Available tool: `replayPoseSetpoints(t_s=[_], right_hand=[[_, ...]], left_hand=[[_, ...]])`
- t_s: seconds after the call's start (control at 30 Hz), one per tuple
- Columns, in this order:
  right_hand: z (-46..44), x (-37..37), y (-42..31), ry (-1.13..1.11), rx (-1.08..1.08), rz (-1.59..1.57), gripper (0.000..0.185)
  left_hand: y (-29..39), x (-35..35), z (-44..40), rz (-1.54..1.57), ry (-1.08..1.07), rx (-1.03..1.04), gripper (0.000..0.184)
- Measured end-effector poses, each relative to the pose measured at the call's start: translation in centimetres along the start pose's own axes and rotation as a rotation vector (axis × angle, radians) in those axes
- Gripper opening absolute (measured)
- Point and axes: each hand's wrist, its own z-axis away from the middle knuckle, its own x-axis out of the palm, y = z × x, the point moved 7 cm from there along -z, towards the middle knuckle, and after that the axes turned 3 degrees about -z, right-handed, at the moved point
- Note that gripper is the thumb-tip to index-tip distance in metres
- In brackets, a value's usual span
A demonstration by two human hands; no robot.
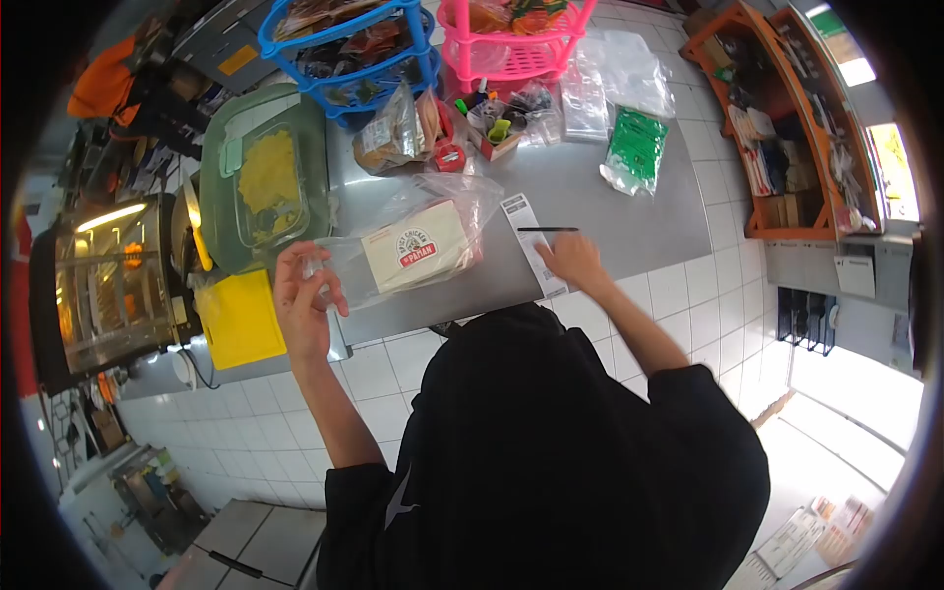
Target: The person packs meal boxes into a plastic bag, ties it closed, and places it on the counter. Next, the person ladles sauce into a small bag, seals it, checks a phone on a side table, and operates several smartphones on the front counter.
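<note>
On the steel table lies a clear plastic bag (339, 267) with a cream printed box (421, 248) inside it. My left hand (307, 295) is at the bag's left end, fingers curled round the thin plastic. To the right of the box a long white printed slip (532, 241) lies flat, with a thin black pen (548, 229) across it. My right hand (573, 262) rests over the slip's right edge, just below the pen. Its fingers are bent and partly hidden, so whether they grip anything is unclear.
A green tub (218, 211) and yellow board (243, 320) are at left. Blue (369, 87) and pink (511, 69) racks stand at the back. A small box of items (495, 146), a green packet (637, 145) and clear bags (584, 101) lie near them.
</note>
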Motion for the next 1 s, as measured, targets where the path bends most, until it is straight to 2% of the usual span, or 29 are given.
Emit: replayPoseSetpoints(t_s=[0.07, 0.17, 0.2, 0.3, 0.4, 0.47, 0.53, 0.6, 0.7, 0.73, 0.8, 0.87, 0.9, 1.0], right_hand=[[2.0, 6.3, 4.2, 0.309, 0.100, -0.030, 0.050], [3.5, 8.2, 3.7, 0.401, 0.164, -0.176, 0.061], [3.7, 8.4, 3.3, 0.435, 0.195, -0.228, 0.054], [2.6, 9.3, 3.4, 0.436, 0.085, -0.193, 0.044], [0.9, 7.7, 4.3, 0.028, 0.129, -0.469, 0.035], [1.2, 2.5, 2.0, -0.007, -0.021, -0.741, 0.036], [2.6, -5.5, -2.1, 0.101, -0.153, -0.759, 0.026], [4.5, -12.5, -6.9, 0.287, -0.271, -0.953, 0.022], [9.0, -19.2, -16.6, 0.432, -0.841, -1.471, 0.025], [7.4, -17.0, -17.7, 0.307, -0.895, -1.450, 0.025], [4.0, -12.1, -20.5, 0.322, -1.112, -0.875, 0.028], [-2.8, -4.4, -25.6, -0.212, -1.039, -0.313, 0.032], [-4.7, 1.2, -26.1, -0.849, -0.776, -0.281, 0.034], [-7.6, 4.9, -24.2, -0.678, -0.690, -0.108, 0.034]], left_hand=[[-0.1, 0.5, 0.2, -0.008, 0.031, -0.011, 0.035], [-0.3, 1.1, 0.3, 0.009, 0.053, -0.005, 0.033], [-0.4, 1.2, 0.3, 0.015, 0.047, -0.006, 0.032], [-0.8, 1.4, -0.1, 0.077, 0.044, -0.008, 0.031], [-0.6, 1.7, -0.4, 0.105, 0.053, -0.016, 0.030], [-0.3, 1.6, -0.5, 0.081, 0.059, -0.012, 0.031], [-0.2, 1.2, -0.1, 0.071, 0.070, -0.016, 0.031], [-0.6, 0.9, 0.1, 0.075, 0.064, -0.021, 0.031], [-1.0, 0.8, 0.5, 0.112, 0.003, 0.016, 0.031], [-1.1, 1.0, 0.7, 0.128, 0.012, -0.013, 0.036], [-1.2, 1.1, 1.0, 0.174, 0.038, 0.000, 0.039], [-0.9, 0.7, 1.1, 0.202, 0.071, 0.018, 0.042], [-1.1, 0.4, 1.3, 0.201, 0.092, 0.022, 0.042], [-0.9, -0.7, 1.4, 0.155, 0.149, 0.035, 0.041]])
